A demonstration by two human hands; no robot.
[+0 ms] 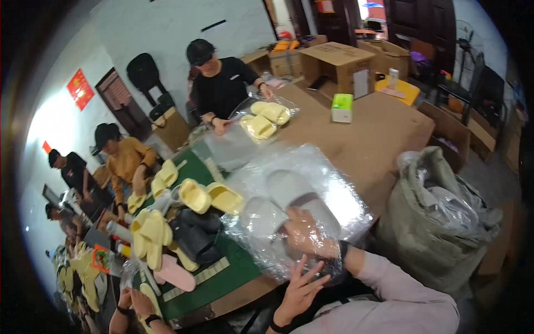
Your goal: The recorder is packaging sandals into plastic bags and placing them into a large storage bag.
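Observation:
A pair of grey slippers [266, 215] lies inside a large clear plastic bag [350, 189] on the table. My right hand [306, 232] reaches into this bag, its fingers curled down on the slippers; the shiny film partly veils the fingertips. By the bag's near edge, my left hand [302, 290] has its fingers spread and holds nothing. Just left of the bag lie yellow slippers [224, 199], a black slipper [194, 236] and a pink slipper [174, 272].
Brown cardboard [356, 131] covers the far tabletop, with a green-and-white box [341, 108] on it. At my right stands a sack [428, 234] of clear plastic. Across the table a co-worker [222, 83] handles bagged yellow slippers [261, 119]. Another person's hands [135, 303] work at lower left.

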